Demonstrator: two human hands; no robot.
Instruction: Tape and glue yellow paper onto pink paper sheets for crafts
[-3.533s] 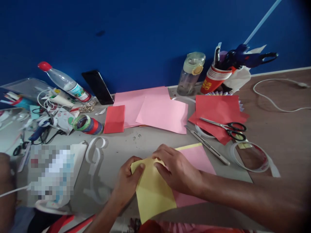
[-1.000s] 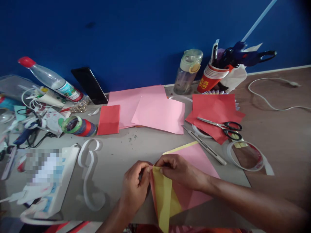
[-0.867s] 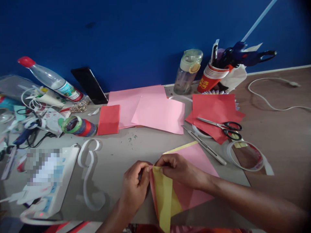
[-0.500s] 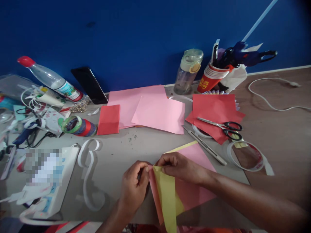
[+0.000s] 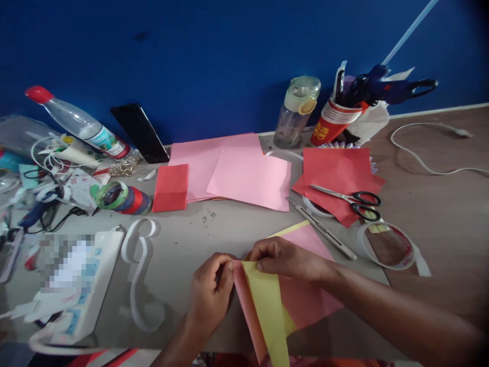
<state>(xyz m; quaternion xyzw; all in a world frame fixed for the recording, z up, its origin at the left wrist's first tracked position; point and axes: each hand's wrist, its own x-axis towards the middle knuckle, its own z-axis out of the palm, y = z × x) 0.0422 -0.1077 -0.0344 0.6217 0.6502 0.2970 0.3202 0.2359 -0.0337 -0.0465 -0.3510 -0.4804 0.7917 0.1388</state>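
Observation:
My left hand (image 5: 214,283) pinches the top left corner of pink paper (image 5: 310,295) between thumb and fingers. Close beside it, my right hand (image 5: 286,258) grips yellow paper (image 5: 267,306), its thumb pressed on the upper edge. The pink and yellow papers lie together, with the yellow folded down over the pink in a long strip toward the table's front edge. A thin yellow margin shows along the far edge. My fingers hide part of the upper edge.
Black-handled scissors (image 5: 349,200) rest on red paper (image 5: 336,165); a craft knife (image 5: 323,229) and tape roll (image 5: 385,247) lie to the right. Pink sheets (image 5: 252,178) are behind. A curled white strip (image 5: 137,275) and power strip (image 5: 101,280) occupy the left. A bottle (image 5: 296,112) stands behind.
The lower end of the yellow strip has swung to the right, and the pink edge at its left has shifted with it. Both hands keep their hold, nearly in place.

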